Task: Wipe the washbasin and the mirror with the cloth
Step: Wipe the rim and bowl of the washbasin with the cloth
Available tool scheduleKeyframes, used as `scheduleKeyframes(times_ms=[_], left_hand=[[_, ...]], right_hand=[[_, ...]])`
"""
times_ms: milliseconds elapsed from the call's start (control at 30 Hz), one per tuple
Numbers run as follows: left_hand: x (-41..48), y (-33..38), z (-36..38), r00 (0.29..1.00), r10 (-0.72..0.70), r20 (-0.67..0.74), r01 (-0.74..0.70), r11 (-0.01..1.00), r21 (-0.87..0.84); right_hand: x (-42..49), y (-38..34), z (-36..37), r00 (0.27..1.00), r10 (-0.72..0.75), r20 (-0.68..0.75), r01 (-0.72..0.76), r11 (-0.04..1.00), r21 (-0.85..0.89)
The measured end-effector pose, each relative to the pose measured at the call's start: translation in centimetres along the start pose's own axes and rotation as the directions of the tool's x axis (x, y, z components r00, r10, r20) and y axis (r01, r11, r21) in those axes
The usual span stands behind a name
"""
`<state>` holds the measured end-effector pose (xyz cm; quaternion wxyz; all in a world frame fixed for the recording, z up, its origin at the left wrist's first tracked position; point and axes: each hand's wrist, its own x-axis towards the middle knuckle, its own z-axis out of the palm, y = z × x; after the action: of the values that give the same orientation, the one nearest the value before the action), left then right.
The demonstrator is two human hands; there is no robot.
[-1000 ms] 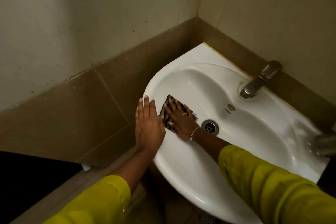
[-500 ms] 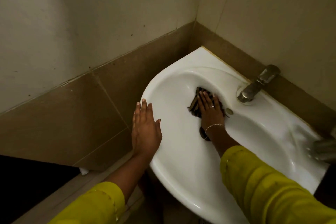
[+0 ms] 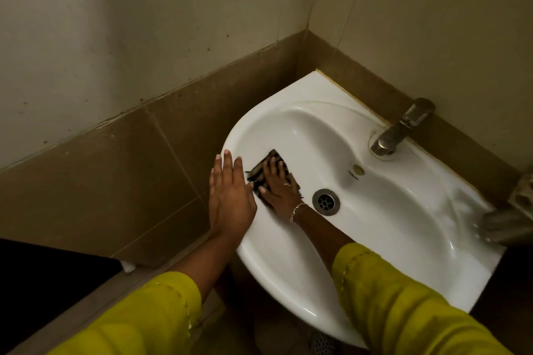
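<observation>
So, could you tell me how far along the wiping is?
Done: nothing certain, though the washbasin looks white and glossy. In hand: the right hand presses the cloth inside the bowl; the left hand rests on the rim. Left: the mirror, not in view.

The white washbasin (image 3: pixel 389 210) sits tight in a tiled corner, walls (image 3: pixel 144 153) hemming its back and left. A tap (image 3: pixel 401 130) rises from the back ledge, and a blurred object (image 3: pixel 507 225) crowds the right edge. The left hand (image 3: pixel 227 199) lies flat on the left rim. The bowl right of the drain (image 3: pixel 326 201) lies open.
</observation>
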<state>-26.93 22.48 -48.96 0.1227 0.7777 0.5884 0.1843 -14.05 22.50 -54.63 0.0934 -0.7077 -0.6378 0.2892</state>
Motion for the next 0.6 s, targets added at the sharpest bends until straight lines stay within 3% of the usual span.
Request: scheduleKeyframes(times_ms=[233, 600], left_hand=[[0.1, 0.0, 0.0, 0.998, 0.062, 0.024, -0.064, 0.990, 0.127], [0.2, 0.0, 0.1, 0.996, 0.071, 0.046, -0.076, 0.991, 0.110]], right_hand=[[-5.1, -0.3, 2.0, 0.977, -0.171, 0.130, 0.160, 0.983, 0.092], [-16.3, 6.1, -1.9, 0.887, -0.097, 0.452, 0.165, 0.980, -0.113]])
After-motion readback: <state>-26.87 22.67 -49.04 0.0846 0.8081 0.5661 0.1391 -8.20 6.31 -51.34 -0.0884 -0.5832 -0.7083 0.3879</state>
